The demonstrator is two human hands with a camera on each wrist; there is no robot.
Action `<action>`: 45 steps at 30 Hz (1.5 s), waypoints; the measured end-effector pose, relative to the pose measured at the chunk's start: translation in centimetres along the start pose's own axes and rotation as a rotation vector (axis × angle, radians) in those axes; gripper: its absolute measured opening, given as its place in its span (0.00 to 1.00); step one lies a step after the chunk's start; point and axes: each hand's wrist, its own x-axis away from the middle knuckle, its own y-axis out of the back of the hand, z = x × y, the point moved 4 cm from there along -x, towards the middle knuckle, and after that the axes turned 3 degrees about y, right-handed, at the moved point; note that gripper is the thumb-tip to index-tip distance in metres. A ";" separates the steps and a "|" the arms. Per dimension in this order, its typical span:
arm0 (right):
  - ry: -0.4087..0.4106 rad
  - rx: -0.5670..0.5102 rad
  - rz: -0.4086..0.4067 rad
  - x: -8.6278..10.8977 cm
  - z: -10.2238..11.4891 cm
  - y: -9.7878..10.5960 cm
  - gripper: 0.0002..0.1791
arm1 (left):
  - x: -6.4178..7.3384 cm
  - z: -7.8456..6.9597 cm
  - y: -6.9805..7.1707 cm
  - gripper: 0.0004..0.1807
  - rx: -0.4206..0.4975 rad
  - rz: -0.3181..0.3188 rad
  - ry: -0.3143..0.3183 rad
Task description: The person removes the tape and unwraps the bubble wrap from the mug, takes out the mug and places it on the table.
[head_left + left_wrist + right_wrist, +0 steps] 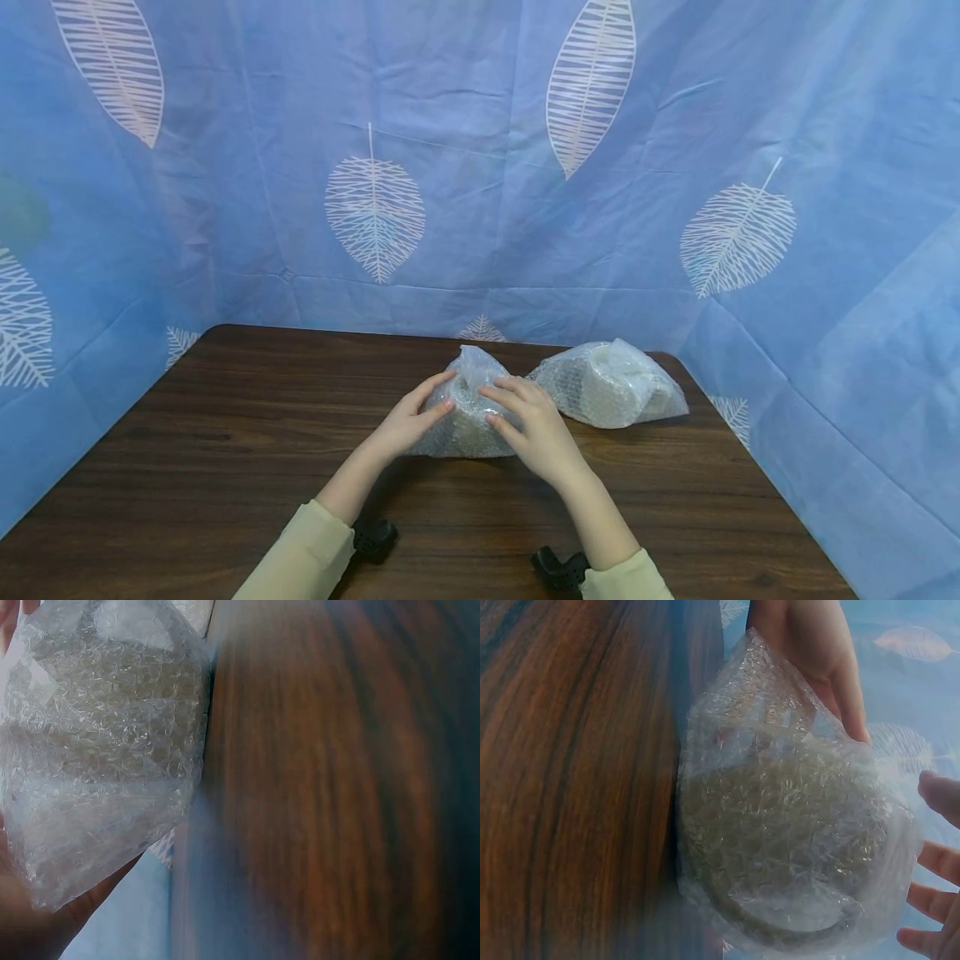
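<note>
A bubble-wrapped item (468, 417) sits on the table in front of me, its loose wrap standing up in a peak on top. Through the plastic a dull brownish-green round body with a curved band shows; its kind cannot be told. My left hand (405, 427) lies along the left side of the bundle, fingers loosely bent. On the other side my right hand (536, 429) has its fingers spread at the wrap's upper right. The right wrist view shows the right fingers (936, 901) beside the wrap, without gripping it. Behind the bundle, the left hand (814, 645) reaches down.
A second bubble-wrapped bundle (611, 387) lies at the back right of the dark wooden table (225, 442). Blue cloth (480, 217) with white leaf prints hangs behind and at both sides. Black wrist devices (375, 540) sit under both forearms.
</note>
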 end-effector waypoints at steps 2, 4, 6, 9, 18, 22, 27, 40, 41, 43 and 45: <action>0.023 0.041 0.010 0.0 0.2 -0.1 0.23 | 0.0 0.0 -0.1 0.29 -0.008 -0.007 -0.002; 0.037 0.080 0.034 -0.1 0.4 -0.2 0.23 | 0.0 0.0 -0.1 0.29 -0.007 -0.009 -0.005; 0.039 0.123 0.067 -0.1 0.8 -0.2 0.24 | 0.0 0.0 -0.2 0.29 -0.003 -0.006 -0.008; 0.029 0.188 0.120 -0.1 1.2 -0.4 0.24 | 0.1 -0.1 -0.2 0.29 0.001 -0.001 -0.009; 0.022 0.342 0.150 -0.5 1.9 -0.7 0.25 | 0.1 -0.1 -0.5 0.30 0.008 0.013 -0.011; 0.042 0.356 0.125 -0.5 1.8 -0.7 0.22 | 0.1 -0.1 -0.5 0.29 0.004 0.006 -0.014; 0.057 0.334 0.093 -0.5 1.6 -0.7 0.15 | 0.1 -0.2 -0.5 0.29 0.007 0.001 -0.010; 0.122 0.299 0.060 -0.5 1.9 -0.8 0.07 | -0.9 2.3 -0.7 0.29 -0.008 -0.014 0.002; 0.129 0.298 0.059 -0.5 2.0 -0.8 0.07 | -1.1 2.7 -0.7 0.29 -0.007 -0.017 0.003; 0.138 0.299 0.061 -0.5 2.1 -0.8 0.06 | -1.2 3.0 -0.6 0.29 -0.006 -0.022 0.001; 0.137 0.297 0.067 -0.5 2.1 -0.8 0.06 | -1.2 3.2 -0.6 0.29 -0.004 -0.025 -0.002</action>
